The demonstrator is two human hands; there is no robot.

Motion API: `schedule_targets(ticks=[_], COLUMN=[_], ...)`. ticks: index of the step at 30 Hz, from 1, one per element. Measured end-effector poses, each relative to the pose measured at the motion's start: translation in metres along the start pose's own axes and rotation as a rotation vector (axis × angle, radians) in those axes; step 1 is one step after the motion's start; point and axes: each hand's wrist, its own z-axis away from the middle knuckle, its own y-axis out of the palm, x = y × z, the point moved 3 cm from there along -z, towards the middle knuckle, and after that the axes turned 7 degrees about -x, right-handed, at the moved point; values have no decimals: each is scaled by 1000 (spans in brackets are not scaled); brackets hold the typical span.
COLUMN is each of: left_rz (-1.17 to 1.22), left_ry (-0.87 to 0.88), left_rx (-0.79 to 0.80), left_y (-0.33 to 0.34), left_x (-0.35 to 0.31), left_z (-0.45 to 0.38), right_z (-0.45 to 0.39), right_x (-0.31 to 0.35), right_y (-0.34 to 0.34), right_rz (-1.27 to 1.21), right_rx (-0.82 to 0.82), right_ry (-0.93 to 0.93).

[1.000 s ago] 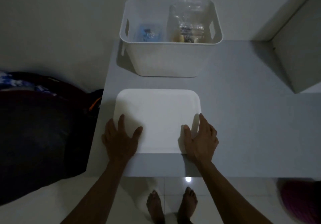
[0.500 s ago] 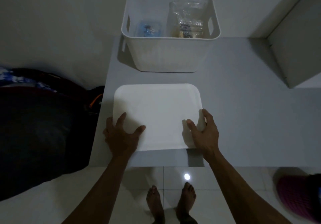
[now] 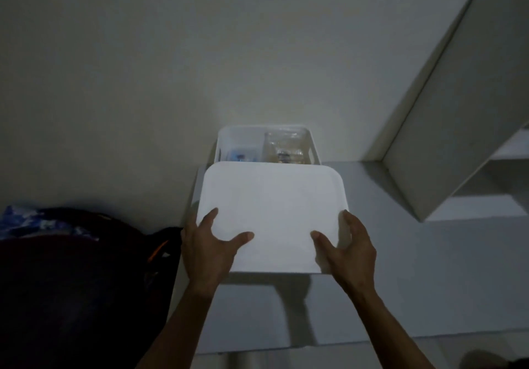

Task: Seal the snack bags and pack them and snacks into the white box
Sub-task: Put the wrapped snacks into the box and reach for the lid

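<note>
White box [image 3: 312,147] open, at desk rear; clear snack bags [image 3: 283,146] inside. White lid [image 3: 272,205] lifted, overlapping box front.

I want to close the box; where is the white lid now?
Head view, centre: both hands hold the white lid above the table, before the white box.

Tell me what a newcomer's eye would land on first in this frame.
The white lid, bright at centre frame, held off the table by the left hand and right hand at its near corners. Just behind it stands the open white box, with clear snack bags inside.
</note>
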Motion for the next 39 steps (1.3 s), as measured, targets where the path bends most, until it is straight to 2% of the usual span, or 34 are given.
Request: schedule_targets(ticks=[5, 10, 18, 24, 39], left_rz=[-39, -81, -175, -256, -385], left_ry=[37, 16, -94, -90, -98], left_rx=[-6, 5, 82, 41, 120], left_y=[19, 50, 107, 125, 136], left_x=[-39, -58, -54, -55, -47], left_z=[-60, -121, -194, -220, -226], right_z=[-66, -133, -215, -237, -253], right_x=[33, 45, 37, 26, 22], right_y=[13, 47, 112, 137, 150], right_rz=[19, 11, 27, 26, 68], right_rx=[-13, 15, 109, 130, 135], right_ry=[-66, -53, 20, 44, 13])
